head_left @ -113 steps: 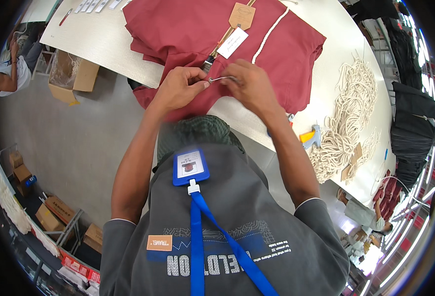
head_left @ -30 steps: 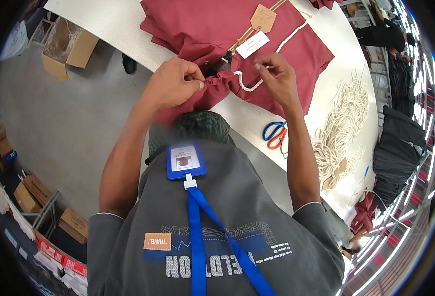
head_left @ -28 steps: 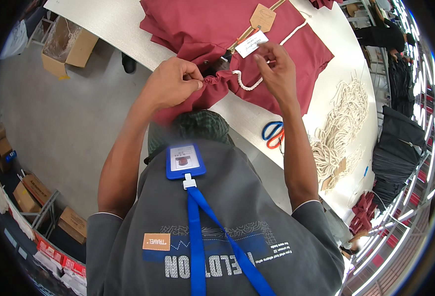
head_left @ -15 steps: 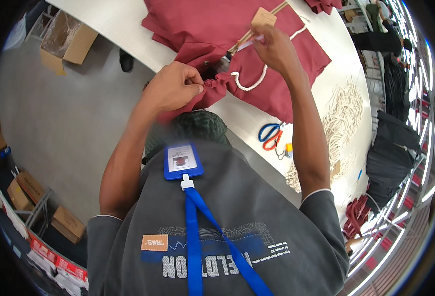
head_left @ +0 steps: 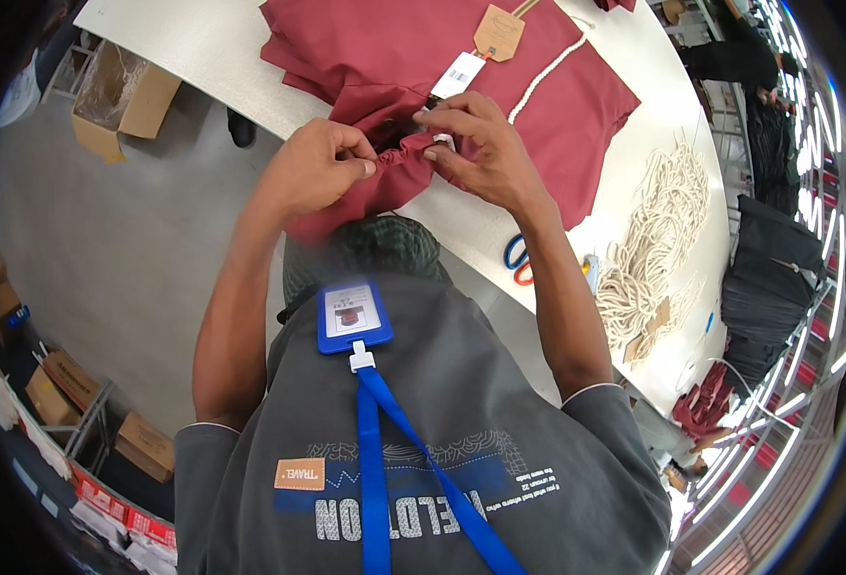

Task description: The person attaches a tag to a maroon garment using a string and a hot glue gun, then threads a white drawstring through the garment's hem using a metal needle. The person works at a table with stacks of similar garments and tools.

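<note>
A maroon cloth garment [head_left: 384,62] with a gathered edge lies over the table's near edge. My left hand [head_left: 317,171] pinches that gathered edge between thumb and fingers. My right hand [head_left: 488,149] is bent around the same edge a little to the right, thumb and forefinger on the cloth beside a small white piece [head_left: 444,141] whose kind I cannot make out. Just above the right hand, a white label [head_left: 458,75] and a brown card tag [head_left: 499,34] lie on the garment. A white cord [head_left: 547,72] runs across it to the upper right.
A heap of off-white cords [head_left: 667,211] lies on the white table [head_left: 202,48] at right. Scissors [head_left: 517,257] with blue and orange handles are partly behind my right forearm. An open cardboard box [head_left: 145,101] stands on the floor at left. Dark cloth [head_left: 773,259] hangs beyond the table.
My right hand has come down and left from the tag and cord to the gathered edge. The tag and white label now lie flat in view. My left hand has shifted slightly left.
</note>
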`<move>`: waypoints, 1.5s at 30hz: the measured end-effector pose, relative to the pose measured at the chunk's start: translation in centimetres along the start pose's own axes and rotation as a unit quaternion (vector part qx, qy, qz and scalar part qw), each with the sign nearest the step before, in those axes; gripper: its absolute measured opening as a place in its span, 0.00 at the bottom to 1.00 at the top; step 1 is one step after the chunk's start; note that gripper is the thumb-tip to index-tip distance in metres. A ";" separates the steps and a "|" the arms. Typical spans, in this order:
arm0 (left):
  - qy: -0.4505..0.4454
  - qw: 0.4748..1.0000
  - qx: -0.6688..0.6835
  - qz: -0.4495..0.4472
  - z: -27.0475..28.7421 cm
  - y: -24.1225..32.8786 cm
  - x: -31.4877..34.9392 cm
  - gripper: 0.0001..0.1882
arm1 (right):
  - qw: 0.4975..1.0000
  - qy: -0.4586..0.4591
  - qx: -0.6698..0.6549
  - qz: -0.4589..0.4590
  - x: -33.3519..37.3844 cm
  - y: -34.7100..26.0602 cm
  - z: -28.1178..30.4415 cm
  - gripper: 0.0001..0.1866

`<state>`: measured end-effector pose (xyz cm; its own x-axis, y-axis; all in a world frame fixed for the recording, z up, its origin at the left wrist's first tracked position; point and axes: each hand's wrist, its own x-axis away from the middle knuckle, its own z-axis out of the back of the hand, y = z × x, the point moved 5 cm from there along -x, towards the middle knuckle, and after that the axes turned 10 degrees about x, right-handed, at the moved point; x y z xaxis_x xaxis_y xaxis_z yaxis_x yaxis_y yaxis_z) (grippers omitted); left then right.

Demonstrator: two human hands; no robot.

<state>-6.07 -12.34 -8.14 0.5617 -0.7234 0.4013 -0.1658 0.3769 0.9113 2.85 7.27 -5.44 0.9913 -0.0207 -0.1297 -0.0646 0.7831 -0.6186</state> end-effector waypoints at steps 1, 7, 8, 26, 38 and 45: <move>-0.001 1.000 0.004 0.003 0.0 0.1 -0.1 0.07 | 1.000 0.004 0.006 0.004 0.0 -0.1 -0.2 0.17; -0.017 0.999 0.033 0.001 0.0 -0.1 -0.5 0.07 | 0.996 0.011 0.082 0.042 0.0 0.4 -0.2 0.12; -0.011 1.000 0.019 0.001 0.2 -0.3 -0.6 0.07 | 0.993 0.013 0.102 0.058 -0.1 0.6 0.1 0.12; -0.050 0.998 0.033 0.017 0.0 -0.7 -1.2 0.02 | 0.990 -0.070 -0.102 -0.070 -0.1 1.2 -0.5 0.10; -0.047 0.999 -0.006 0.003 0.2 -0.9 -1.5 0.03 | 0.957 -0.157 -0.209 -0.124 -0.6 2.9 -1.2 0.09; -0.036 0.999 -0.019 -0.018 0.5 -0.6 -1.5 0.04 | 0.978 -0.127 -0.150 -0.061 -0.8 2.9 -1.1 0.08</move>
<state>-7.24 -11.82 -9.23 0.5062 -0.7763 0.3757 -0.1149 0.3710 0.9215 1.74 8.86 -8.00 0.9877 0.0825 0.1330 0.0635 0.5652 -0.8225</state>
